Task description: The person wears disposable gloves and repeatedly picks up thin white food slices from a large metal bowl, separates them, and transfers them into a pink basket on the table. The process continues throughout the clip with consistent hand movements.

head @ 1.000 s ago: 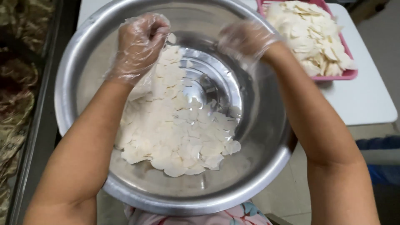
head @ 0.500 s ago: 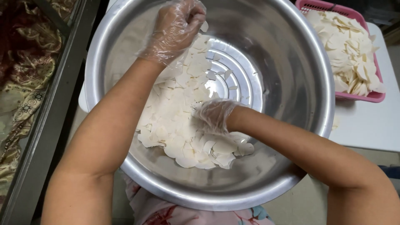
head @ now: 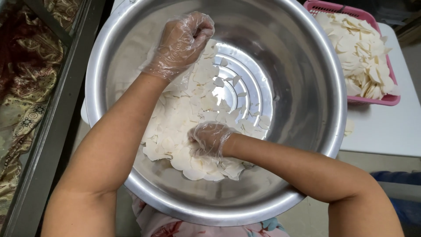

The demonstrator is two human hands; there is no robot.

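**Both gloved hands in the steel bowl of white slices**

Landmark = big steel bowl [head: 307, 109], centre of view.

Left of bowl: dark metal frame [head: 52, 127] running along its side, w/ patterned gold-brown cloth [head: 22, 87] beyond it.

Inside bowl, left-top part: left hand [head: 182, 44] in a thin clear plastic glove, curled into a loose fist, fingers closed; whether it gripped any slices couldn't be told, the fist hid that. It was held over the upper edge of the pile, forearm crossing the bowl's near-left rim.

Bowl's middle & near-left floor: pile of thin white slices [head: 184, 114], lying flat and overlapping, a few loose ones scattered twd the ringed bottom at centre.

Inside bowl, near-centre: right hand [head: 209, 139], also gloved, fingers bent down and pressed into the near part of the pile, closed on a clump of slices. Forearm came in over the near-right rim.

Right of bowl, far side: pink basket [head: 386, 100] heaped w/ more white slices [head: 359, 52], sitting on a white table [head: 386, 131], just beside the bowl's rim.
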